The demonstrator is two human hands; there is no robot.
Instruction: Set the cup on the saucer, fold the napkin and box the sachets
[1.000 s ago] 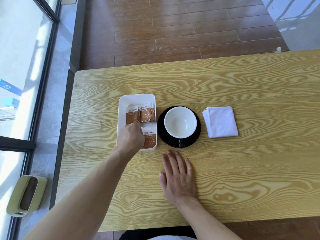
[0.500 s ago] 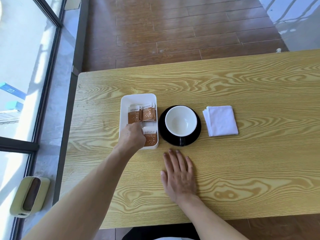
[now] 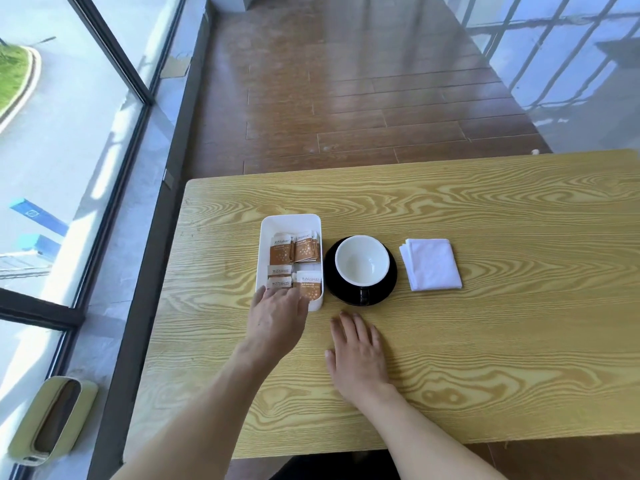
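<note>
A white box (image 3: 290,221) on the wooden table (image 3: 485,323) holds several brown-and-white sachets (image 3: 294,251). To its right a white cup (image 3: 362,259) with a dark handle stands on a black saucer (image 3: 388,289). Further right lies a folded white napkin (image 3: 431,264). My left hand (image 3: 278,315) rests at the near end of the box, fingers spread over its rim, holding nothing. Flat on the table in front of the saucer lies my right hand (image 3: 356,355), palm down and holding nothing.
The table's left edge runs beside a dark window frame (image 3: 145,209) and glass wall. A pale green bin (image 3: 52,419) stands on the floor at lower left. Brown floorboards (image 3: 346,98) lie beyond the table's far edge.
My left hand has drawn back from inside the box to its near end, uncovering more sachets. The right hand has stayed flat. The camera view has tilted up.
</note>
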